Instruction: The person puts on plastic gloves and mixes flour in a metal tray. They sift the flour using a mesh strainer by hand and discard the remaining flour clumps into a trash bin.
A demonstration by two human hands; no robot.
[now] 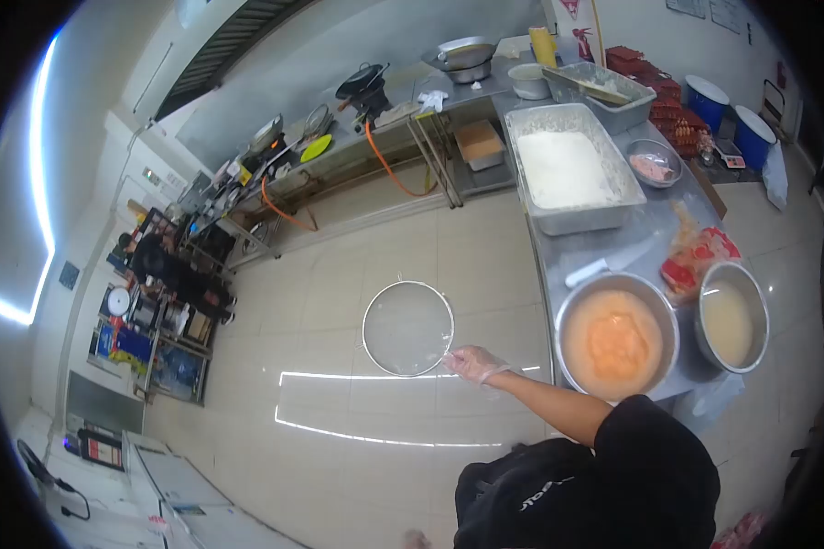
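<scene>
My right hand (474,364), in a clear plastic glove, is closed on the edge of a round wire-mesh sieve (408,328). The sieve hangs over the tiled floor, left of the steel table (549,265), and its mesh looks bare. At the bottom edge shows a small blurred part of my left hand (417,540), with its fingers unclear. Nearest my right arm on the table stands a metal bowl of orange liquid (612,339) with a lump in it. Beside it is a metal pot of cloudy pale liquid (728,325).
A deep metal tray of white powder (566,169) stands farther back, near a white-handled knife (590,271), a red-and-clear plastic bag (700,261) and a bowl of pinkish food (655,166). Woks (362,82) line the back counter. A person in black (178,274) is at far left.
</scene>
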